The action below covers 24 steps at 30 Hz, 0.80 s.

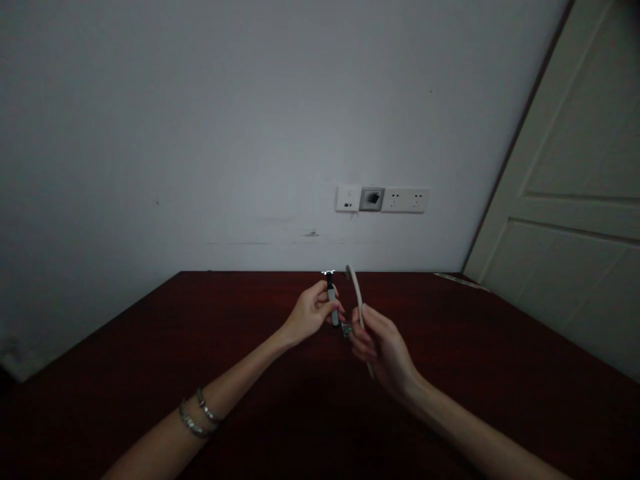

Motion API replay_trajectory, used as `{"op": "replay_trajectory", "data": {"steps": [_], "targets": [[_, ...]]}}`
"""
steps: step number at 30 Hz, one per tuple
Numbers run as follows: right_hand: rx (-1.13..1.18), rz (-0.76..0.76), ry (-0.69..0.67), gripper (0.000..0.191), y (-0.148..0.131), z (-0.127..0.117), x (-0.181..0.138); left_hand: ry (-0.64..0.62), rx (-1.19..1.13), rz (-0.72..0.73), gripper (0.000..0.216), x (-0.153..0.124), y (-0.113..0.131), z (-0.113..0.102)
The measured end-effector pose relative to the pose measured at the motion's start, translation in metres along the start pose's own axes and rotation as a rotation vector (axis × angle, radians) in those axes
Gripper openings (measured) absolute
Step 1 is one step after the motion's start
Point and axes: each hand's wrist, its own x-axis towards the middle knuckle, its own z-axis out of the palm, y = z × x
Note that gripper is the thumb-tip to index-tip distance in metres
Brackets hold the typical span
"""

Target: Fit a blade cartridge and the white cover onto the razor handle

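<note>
My left hand (310, 312) is closed around the grey handle of a small razor-like tool (333, 303). The tool stands nearly upright, with a black neck and a bright, shiny crosswise head at its top. To its right, my right hand (383, 340) grips a thin, whitish, curved piece (357, 287) between thumb and fingers. Its upper end bends toward the tool, and its lower end shows below my fingers; its exact kind is unclear. Between both hands is a small greenish-white patterned item (347, 329), partly hidden by my right fingers. The two held things are apart.
Beneath my hands spreads a dark red-brown tabletop (240, 313), its far edge against a grey-white wall (250, 133). Sockets and switch plates (405, 200) are on the wall. A pale panelled door (575, 200) stands at the right. A thin light strip (460, 281) lies at the far right corner.
</note>
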Motion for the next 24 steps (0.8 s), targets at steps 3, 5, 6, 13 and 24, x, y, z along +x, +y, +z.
{"op": "replay_trajectory", "data": {"steps": [3, 5, 6, 13, 24], "targets": [[-0.015, -0.048, 0.025, 0.029, 0.0, 0.0, 0.006, -0.01, 0.052, 0.032, 0.024, 0.0, -0.002, 0.002], [-0.039, -0.004, 0.026, 0.03, 0.005, -0.002, 0.008, 0.006, 0.071, 0.052, 0.022, 0.0, -0.001, 0.003], [-0.05, 0.015, 0.028, 0.031, 0.008, -0.003, 0.008, 0.017, 0.074, 0.05, 0.022, 0.0, -0.001, 0.003], [-0.029, -0.079, 0.063, 0.029, -0.001, -0.002, 0.007, 0.025, 0.123, 0.027, 0.022, 0.0, 0.001, 0.003], [-0.034, -0.055, 0.053, 0.029, 0.003, -0.003, 0.004, 0.027, 0.124, 0.035, 0.019, 0.002, -0.002, 0.0]]}}
